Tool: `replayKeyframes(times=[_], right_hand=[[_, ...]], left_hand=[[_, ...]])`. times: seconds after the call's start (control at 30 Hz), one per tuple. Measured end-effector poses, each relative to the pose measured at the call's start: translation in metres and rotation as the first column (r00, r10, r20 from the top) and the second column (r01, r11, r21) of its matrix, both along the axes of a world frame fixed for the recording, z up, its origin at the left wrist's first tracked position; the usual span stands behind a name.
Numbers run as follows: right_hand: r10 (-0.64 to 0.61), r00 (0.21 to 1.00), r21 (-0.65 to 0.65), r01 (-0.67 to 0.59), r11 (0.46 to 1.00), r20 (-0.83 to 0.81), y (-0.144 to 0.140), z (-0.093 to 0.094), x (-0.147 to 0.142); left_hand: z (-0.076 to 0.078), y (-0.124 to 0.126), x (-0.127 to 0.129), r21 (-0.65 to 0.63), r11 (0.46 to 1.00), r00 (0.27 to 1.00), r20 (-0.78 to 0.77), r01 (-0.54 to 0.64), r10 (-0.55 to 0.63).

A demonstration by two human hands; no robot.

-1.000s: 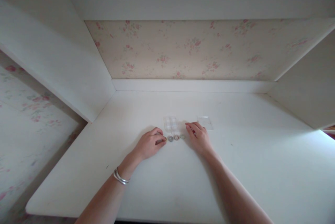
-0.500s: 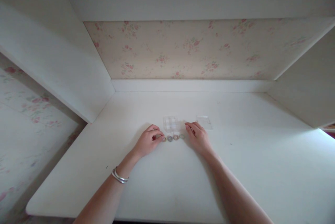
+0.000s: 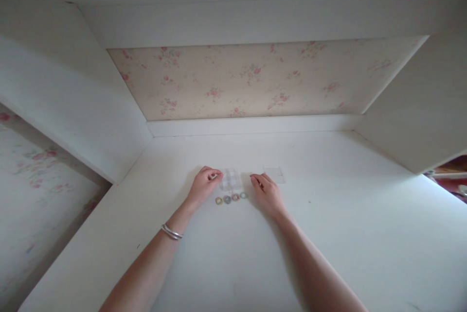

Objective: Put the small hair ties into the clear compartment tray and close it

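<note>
A small clear plastic compartment box [image 3: 230, 179] lies on the white desk [image 3: 328, 234]. In front of it sits a short row of several small rings [image 3: 230, 199]. My left hand [image 3: 203, 186] is at the box's left side, its fingertips pinched together touching the box edge; whether they hold something small I cannot tell. My right hand [image 3: 266, 194] rests palm down on the desk just right of the rings, fingers loosely curled, holding nothing. A flat clear lid [image 3: 274, 174] lies behind my right hand.
White side panels [image 3: 73, 108] wall the desk in at left and right, with floral wallpaper [image 3: 241, 78] at the back and a shelf overhead. The desk's left edge drops off beside a floral wall.
My left hand has lifted off the leftmost ring and moved up to the box's left edge, uncovering that ring. The camera has tilted upward. The right hand has stayed put.
</note>
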State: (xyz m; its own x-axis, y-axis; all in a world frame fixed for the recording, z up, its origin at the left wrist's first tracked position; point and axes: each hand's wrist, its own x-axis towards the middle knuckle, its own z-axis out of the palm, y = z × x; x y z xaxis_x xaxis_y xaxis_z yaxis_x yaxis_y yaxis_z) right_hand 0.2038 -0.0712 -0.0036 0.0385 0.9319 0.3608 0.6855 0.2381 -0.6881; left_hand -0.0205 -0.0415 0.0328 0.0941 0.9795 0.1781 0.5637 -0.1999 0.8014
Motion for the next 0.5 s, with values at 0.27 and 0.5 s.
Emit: replayKeyframes(times=[0.27, 0.5], right_hand=[[-0.013, 0.998, -0.011, 0.012, 1.0, -0.06, 0.003, 0.001, 0.004], [-0.006, 1.0, 0.004, 0.006, 1.0, -0.005, 0.0, -0.001, 0.004]], left_hand=[[-0.008, 0.016, 0.004, 0.048, 0.999, 0.997, -0.07, -0.006, 0.009], [-0.008, -0.028, -0.024, -0.059, 0.992, 0.987, 0.109, -0.111, 0.117]])
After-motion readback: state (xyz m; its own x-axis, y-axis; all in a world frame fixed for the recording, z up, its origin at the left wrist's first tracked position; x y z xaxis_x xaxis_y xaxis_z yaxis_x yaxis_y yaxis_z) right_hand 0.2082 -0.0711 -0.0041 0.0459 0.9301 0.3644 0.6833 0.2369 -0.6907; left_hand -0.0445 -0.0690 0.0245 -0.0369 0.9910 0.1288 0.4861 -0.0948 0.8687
